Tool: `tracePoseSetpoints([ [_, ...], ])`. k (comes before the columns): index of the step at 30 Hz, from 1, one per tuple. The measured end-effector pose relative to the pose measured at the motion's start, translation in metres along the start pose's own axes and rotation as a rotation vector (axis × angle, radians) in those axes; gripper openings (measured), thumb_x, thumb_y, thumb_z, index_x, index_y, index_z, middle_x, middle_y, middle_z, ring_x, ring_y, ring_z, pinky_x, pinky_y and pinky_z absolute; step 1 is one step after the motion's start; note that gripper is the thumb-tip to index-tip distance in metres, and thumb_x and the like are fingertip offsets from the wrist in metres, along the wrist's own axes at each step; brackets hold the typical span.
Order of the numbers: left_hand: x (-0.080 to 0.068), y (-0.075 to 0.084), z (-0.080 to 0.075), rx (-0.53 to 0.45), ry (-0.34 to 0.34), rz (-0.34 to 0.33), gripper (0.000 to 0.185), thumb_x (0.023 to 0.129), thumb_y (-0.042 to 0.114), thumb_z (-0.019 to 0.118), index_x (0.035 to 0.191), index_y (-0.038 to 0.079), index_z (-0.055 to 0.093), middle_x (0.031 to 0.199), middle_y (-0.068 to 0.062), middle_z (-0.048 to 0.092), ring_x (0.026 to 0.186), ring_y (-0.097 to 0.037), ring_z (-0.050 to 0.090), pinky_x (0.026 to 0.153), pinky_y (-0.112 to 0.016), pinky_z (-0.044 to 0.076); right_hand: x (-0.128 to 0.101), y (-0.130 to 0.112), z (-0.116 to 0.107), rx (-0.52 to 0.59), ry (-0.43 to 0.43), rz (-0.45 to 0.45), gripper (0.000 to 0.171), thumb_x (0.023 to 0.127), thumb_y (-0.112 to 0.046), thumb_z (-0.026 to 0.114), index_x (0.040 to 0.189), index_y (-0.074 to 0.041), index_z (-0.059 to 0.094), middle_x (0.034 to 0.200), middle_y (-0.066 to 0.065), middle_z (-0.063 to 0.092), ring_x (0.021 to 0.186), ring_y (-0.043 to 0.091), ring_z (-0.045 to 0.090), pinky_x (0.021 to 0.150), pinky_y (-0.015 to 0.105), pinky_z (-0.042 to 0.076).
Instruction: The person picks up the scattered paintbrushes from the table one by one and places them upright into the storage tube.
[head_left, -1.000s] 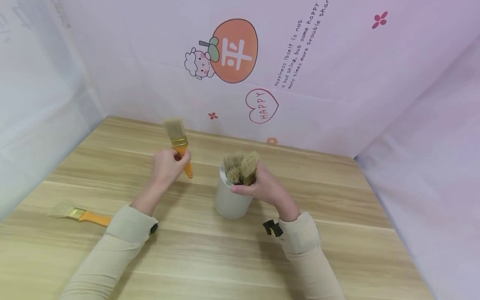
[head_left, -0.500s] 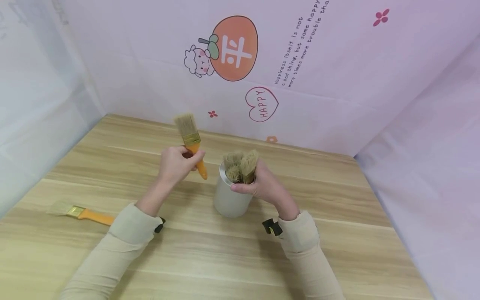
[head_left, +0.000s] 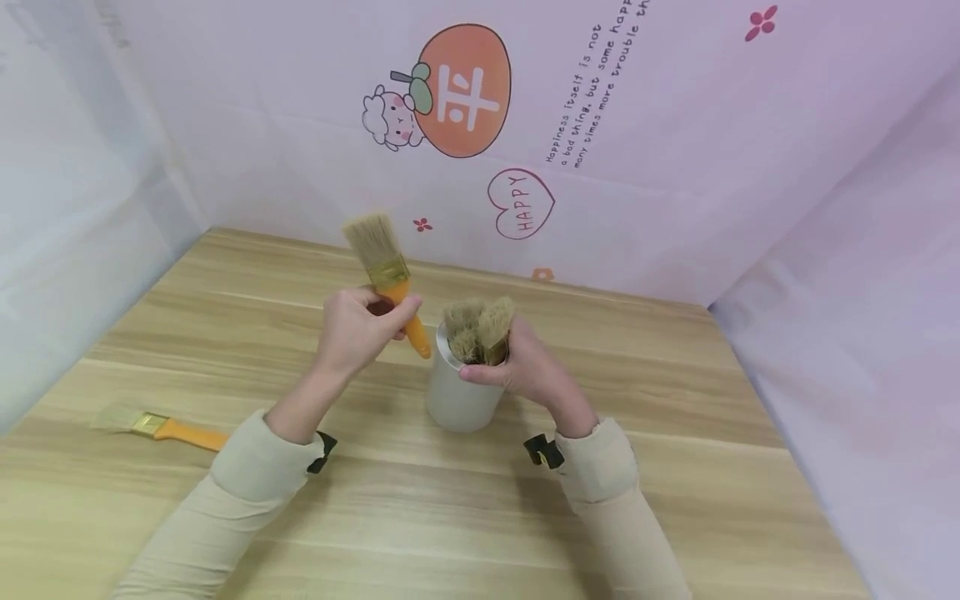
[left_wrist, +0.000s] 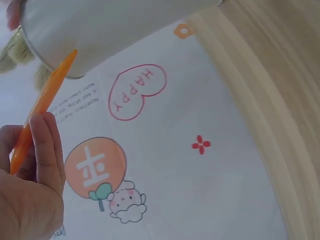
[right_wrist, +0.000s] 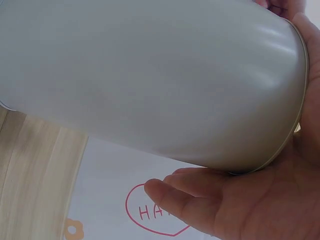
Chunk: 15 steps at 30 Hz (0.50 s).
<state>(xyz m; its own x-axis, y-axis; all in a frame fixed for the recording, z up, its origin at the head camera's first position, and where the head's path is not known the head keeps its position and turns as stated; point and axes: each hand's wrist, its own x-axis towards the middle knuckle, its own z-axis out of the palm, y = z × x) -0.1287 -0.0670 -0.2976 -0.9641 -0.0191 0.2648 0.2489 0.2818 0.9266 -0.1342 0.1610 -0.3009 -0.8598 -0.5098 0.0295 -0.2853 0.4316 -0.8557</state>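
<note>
In the head view my left hand pinches a flat paintbrush by its orange handle, bristles up and tilted left. The handle's lower end is just left of the rim of a light grey can; in the left wrist view the handle overlaps the can's side. My right hand grips the can's rim from the right, thumb at the front. Several brush heads stick up from the can, their handles hidden inside. In the right wrist view, the hand wraps the rim end of the can.
Another orange-handled paintbrush lies on the wood-grain table at the left, its handle end hidden behind the left sleeve. A white printed cloth stands behind the table and along both sides.
My left hand has carried the paintbrush rightward, closer to the can. The right hand has kept its hold on the can's rim, and the lying paintbrush has not moved.
</note>
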Motion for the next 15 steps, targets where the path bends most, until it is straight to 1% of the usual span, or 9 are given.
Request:
tracePoseSetpoints([
  [2,0.000,0.005,-0.001,-0.017,-0.001,0.003,0.029,0.085,0.023,0.070,0.087,-0.005,0.072,0.081,-0.024,0.072,0.054,-0.016,0.068,0.055,-0.027,0.057,0.000,-0.002,-0.001,-0.016,0.003,0.004,0.065,0.074,-0.007,0.081,0.132,-0.011,0.050,0.124,0.007,0.063,0.118,0.021,0.057,0.107,0.041,0.042],
  [4,0.000,0.009,-0.002,-0.004,-0.007,0.004,0.029,0.085,0.024,0.070,0.086,-0.005,0.073,0.080,-0.023,0.072,0.052,-0.011,0.066,0.056,-0.028,0.057,0.000,-0.003,-0.002,-0.020,0.003,0.005,0.065,0.074,-0.007,0.081,0.131,-0.011,0.050,0.124,0.007,0.063,0.117,0.020,0.057,0.107,0.040,0.042],
  [6,-0.002,0.013,-0.002,0.008,-0.015,0.015,0.028,0.085,0.024,0.070,0.084,-0.005,0.073,0.078,-0.022,0.072,0.051,-0.011,0.066,0.055,-0.026,0.056,-0.001,-0.004,-0.002,-0.020,0.003,0.004,0.063,0.074,-0.006,0.081,0.130,-0.011,0.051,0.122,0.006,0.064,0.115,0.019,0.058,0.106,0.039,0.043],
  [9,-0.004,0.018,0.000,0.011,-0.027,0.037,0.028,0.085,0.023,0.070,0.082,-0.004,0.073,0.076,-0.021,0.072,0.050,-0.009,0.065,0.054,-0.028,0.056,-0.001,-0.004,-0.002,-0.007,-0.002,-0.018,0.059,0.074,-0.004,0.081,0.126,-0.009,0.054,0.120,0.008,0.065,0.110,0.020,0.059,0.103,0.039,0.045],
  [11,-0.006,0.018,0.001,0.006,-0.026,0.057,0.027,0.085,0.022,0.070,0.081,-0.005,0.073,0.075,-0.021,0.072,0.050,-0.009,0.065,0.053,-0.028,0.056,-0.001,-0.003,-0.001,0.002,-0.005,-0.024,0.058,0.074,-0.003,0.080,0.126,-0.008,0.054,0.119,0.009,0.065,0.108,0.019,0.059,0.102,0.039,0.045],
  [15,-0.008,0.019,0.002,0.003,-0.036,0.070,0.026,0.085,0.021,0.071,0.080,-0.004,0.073,0.074,-0.021,0.072,0.049,-0.006,0.064,0.052,-0.027,0.055,0.000,-0.001,0.001,0.025,-0.002,-0.036,0.059,0.074,0.000,0.079,0.126,-0.007,0.053,0.119,0.010,0.065,0.109,0.020,0.059,0.102,0.039,0.046],
])
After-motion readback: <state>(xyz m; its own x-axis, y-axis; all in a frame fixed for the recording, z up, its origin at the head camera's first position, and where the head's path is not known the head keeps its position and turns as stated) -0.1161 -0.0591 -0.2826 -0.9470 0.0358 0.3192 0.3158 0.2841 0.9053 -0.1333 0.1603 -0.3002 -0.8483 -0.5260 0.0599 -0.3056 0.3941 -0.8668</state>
